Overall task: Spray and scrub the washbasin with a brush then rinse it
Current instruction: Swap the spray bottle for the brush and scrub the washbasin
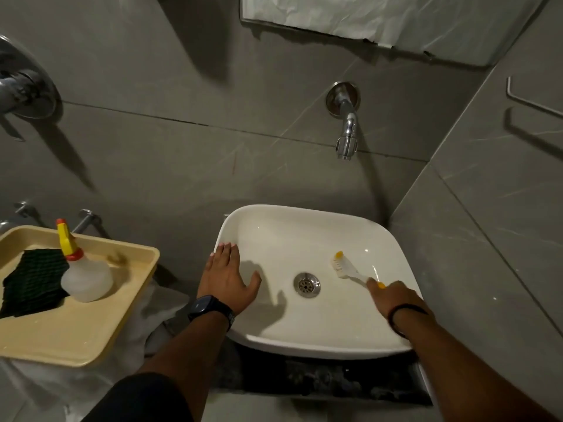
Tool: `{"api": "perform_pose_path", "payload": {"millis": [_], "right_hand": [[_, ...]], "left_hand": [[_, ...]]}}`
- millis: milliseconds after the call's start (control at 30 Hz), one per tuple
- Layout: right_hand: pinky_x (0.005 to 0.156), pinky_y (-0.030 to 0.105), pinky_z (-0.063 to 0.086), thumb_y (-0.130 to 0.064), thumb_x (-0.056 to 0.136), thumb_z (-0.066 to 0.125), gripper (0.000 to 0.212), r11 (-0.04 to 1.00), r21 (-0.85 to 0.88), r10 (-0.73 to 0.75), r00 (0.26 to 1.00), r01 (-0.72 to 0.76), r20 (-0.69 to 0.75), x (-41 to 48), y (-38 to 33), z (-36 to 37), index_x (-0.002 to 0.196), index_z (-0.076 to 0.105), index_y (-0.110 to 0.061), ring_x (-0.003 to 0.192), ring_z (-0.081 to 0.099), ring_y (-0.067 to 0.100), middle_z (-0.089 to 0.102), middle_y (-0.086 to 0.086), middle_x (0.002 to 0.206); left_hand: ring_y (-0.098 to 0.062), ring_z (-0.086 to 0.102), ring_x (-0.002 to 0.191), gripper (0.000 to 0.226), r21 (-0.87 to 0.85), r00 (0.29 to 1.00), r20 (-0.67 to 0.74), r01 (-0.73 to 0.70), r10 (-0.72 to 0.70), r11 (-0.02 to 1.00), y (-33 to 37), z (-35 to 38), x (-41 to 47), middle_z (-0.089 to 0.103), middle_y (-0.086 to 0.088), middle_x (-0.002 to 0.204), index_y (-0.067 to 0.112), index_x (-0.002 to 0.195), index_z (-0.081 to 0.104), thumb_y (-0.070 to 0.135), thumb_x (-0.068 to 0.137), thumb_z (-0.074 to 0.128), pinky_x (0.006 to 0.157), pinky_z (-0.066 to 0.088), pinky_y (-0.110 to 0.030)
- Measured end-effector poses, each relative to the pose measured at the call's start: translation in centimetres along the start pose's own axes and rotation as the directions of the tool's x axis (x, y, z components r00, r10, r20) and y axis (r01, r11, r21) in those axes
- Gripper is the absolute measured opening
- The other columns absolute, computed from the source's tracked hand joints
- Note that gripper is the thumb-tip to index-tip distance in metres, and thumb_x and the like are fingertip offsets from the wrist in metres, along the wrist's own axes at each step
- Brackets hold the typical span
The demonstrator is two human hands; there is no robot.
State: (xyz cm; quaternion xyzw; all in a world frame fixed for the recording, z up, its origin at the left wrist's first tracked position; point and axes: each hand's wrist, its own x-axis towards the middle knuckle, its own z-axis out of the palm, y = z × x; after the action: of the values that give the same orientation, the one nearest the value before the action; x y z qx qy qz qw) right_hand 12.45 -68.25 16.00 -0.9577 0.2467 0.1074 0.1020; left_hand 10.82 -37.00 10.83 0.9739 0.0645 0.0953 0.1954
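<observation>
- White ceramic washbasin (307,345), square with rounded corners, sits against grey tiled wall; chrome drain (306,285) at the centre of the bowl.
- Right hand (396,300) closed around the handle end of the brush (350,269); grip firm, fingers wrapped. White bristle head with yellow tip sits on the bowl floor, right of the drain and toward the back.
- Left hand (227,275) flat and open, holding nothing; palm on the basin's left rim, thumb reaching into the bowl. Looks like bracing.
- Spray bottle (85,275), yellow nozzle with red collar, stands in a beige tray (91,336) well left of the basin, beside a dark scouring pad (33,281). No one is touching it.
- Wall tap (345,129) above the basin's back right; no water stream visible.
- Step in hand, judged: scrubbing. Rinse not yet done.
- To do it well: keep bristles flat against the ceramic, short overlapping strokes, work from the rim and walls down toward the drain so residue collects there.
- Cover the back corners and the ring around the drain; easy spots to miss.
- Left hand sits on surface that needs scrubbing too; shift it when the brush reaches that side.
- Can't tell whether the bowl is wet with spray; a few glints only.
</observation>
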Motion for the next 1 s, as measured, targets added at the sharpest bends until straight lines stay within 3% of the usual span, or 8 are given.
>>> {"api": "perform_pose_path", "payload": {"millis": [167,333,500,633,767,833,933,1000], "right_hand": [[0.080,0.033,0.043,-0.075,0.077,0.043,0.081,0.981,-0.071,-0.156,0.949,0.182,0.273,-3.8,1.8,0.6,0.118,0.057,-0.007,0.107,0.059,0.032,0.062,0.018,0.123],[0.071,0.034,0.044,-0.076,0.077,0.035,0.074,0.971,-0.118,-0.199,0.977,0.207,0.076,-5.5,-0.3,0.6,0.105,0.061,-0.013,0.089,0.061,0.028,0.067,0.009,0.105],[0.071,0.034,0.044,-0.079,0.075,0.036,0.074,0.952,-0.081,-0.283,0.949,0.296,0.139,-5.6,-4.3,2.8,0.100,0.062,-0.014,0.091,0.062,0.030,0.068,0.010,0.104],[0.079,0.038,0.046,-0.071,0.083,0.036,0.071,0.990,0.002,-0.141,0.990,0.141,-0.027,-3.7,-6.2,3.1,0.109,0.061,-0.010,0.099,0.061,0.034,0.066,0.015,0.111],[0.073,0.035,0.046,-0.078,0.076,0.038,0.072,0.965,-0.003,-0.258,0.955,0.261,0.150,-3.6,-7.0,3.6,0.095,0.061,-0.013,0.088,0.061,0.032,0.068,0.013,0.101],[0.071,0.035,0.045,-0.079,0.075,0.035,0.070,0.964,-0.040,-0.257,0.961,0.262,0.100,-3.9,-6.3,3.7,0.091,0.061,-0.016,0.086,0.062,0.031,0.068,0.010,0.098],[0.077,0.037,0.043,-0.068,0.084,0.038,0.068,0.997,-0.025,-0.073,0.995,0.071,-0.064,-3.3,-3.2,1.9,0.110,0.061,-0.010,0.100,0.061,0.035,0.066,0.016,0.113],[0.079,0.036,0.044,-0.064,0.086,0.041,0.068,1.000,0.007,0.008,1.000,-0.008,-0.008,-3.0,-1.0,0.8,0.118,0.058,-0.006,0.103,0.060,0.035,0.063,0.019,0.117]], "left_hand": [[-0.027,0.019,0.140,0.084,-0.008,1.000,0.021,-0.010,0.010,1.000,0.1,-0.3,0.0,0.031,-0.017,0.150,0.002,0.141,0.027,0.055,0.076,0.036,0.116,0.013,-0.040],[-0.029,0.022,0.139,0.083,-0.034,1.000,0.021,-0.021,0.022,0.999,0.1,-0.4,-0.2,0.034,-0.017,0.148,0.003,0.140,0.028,0.055,0.076,0.035,0.115,0.013,-0.040],[-0.029,0.022,0.139,0.083,-0.051,1.000,0.010,-0.022,0.022,0.998,-0.1,-0.1,-0.1,0.035,-0.017,0.148,0.003,0.140,0.029,0.055,0.076,0.036,0.115,0.014,-0.040],[-0.028,0.021,0.140,0.082,-0.064,1.000,-0.012,-0.023,0.022,0.998,-0.2,0.1,-0.1,0.033,-0.016,0.149,0.003,0.141,0.028,0.054,0.076,0.036,0.115,0.014,-0.039],[-0.027,0.021,0.140,0.082,-0.058,1.000,-0.022,-0.023,0.021,0.998,-0.2,0.1,0.0,0.033,-0.016,0.149,0.003,0.141,0.028,0.055,0.077,0.035,0.115,0.013,-0.038],[-0.027,0.021,0.140,0.082,-0.055,1.000,-0.023,-0.022,0.021,0.998,-0.2,0.1,0.0,0.034,-0.016,0.148,0.003,0.141,0.028,0.055,0.077,0.035,0.115,0.013,-0.039],[-0.028,0.021,0.140,0.080,-0.056,0.999,-0.013,-0.030,0.029,0.998,-0.2,0.1,-0.1,0.034,-0.015,0.148,0.003,0.141,0.028,0.053,0.078,0.039,0.115,0.013,-0.039],[-0.029,0.021,0.140,0.079,-0.058,1.000,0.000,-0.028,0.028,0.998,-0.2,0.0,0.0,0.034,-0.016,0.148,0.003,0.140,0.028,0.051,0.080,0.043,0.115,0.014,-0.040]]}}
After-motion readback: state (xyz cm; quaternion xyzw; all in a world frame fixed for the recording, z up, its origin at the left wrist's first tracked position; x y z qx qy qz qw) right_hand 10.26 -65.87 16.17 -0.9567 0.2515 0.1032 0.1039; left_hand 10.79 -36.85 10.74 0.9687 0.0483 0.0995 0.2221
